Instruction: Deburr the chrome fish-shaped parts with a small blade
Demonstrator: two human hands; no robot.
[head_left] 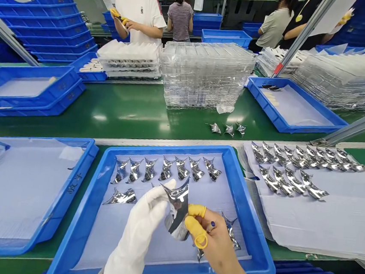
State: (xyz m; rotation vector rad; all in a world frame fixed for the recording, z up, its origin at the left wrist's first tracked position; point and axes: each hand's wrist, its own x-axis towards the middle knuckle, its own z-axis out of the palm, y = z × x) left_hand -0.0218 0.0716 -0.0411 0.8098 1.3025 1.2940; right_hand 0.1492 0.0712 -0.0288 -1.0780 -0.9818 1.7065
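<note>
1. Above the lined blue tray (255,221), the gloved left hand (143,221) and yellow-capped right hand (216,239) have their fingers clamped on a chrome piece (179,210).
2. Below, the right hand partly hides other chrome parts (231,232).
3. Beyond, stacked clear plastic trays (207,79) on the green bench (124,105) block what lies behind.
4. Rightward, a white sheet (322,228) bears more.

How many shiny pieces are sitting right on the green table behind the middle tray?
3, in a row before the clear stack: left piece, middle piece, right piece.
</note>
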